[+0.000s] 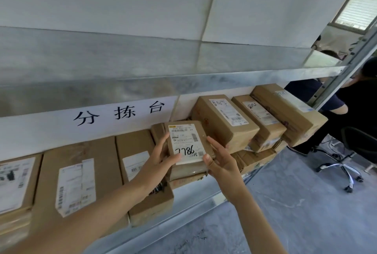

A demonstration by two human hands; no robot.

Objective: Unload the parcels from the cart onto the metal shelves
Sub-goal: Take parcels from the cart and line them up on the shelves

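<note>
A small brown parcel [186,141] with a white label marked 7786 lies on top of another box on the metal shelf [200,194]. My left hand [161,155] holds its left side, thumb lying over the label's lower edge. My right hand [219,159] holds its right side, fingers along the edge and thumb at the near corner. Several more brown parcels [81,180] line the same shelf to the left, and three [226,121] are stacked to the right. The cart is out of view.
An upper metal shelf [163,65] hangs just above the parcels, with a paper sign [120,113] under it. At the right a person in dark clothes [359,102] sits beside an office chair [346,164]. Grey floor lies below the shelf edge.
</note>
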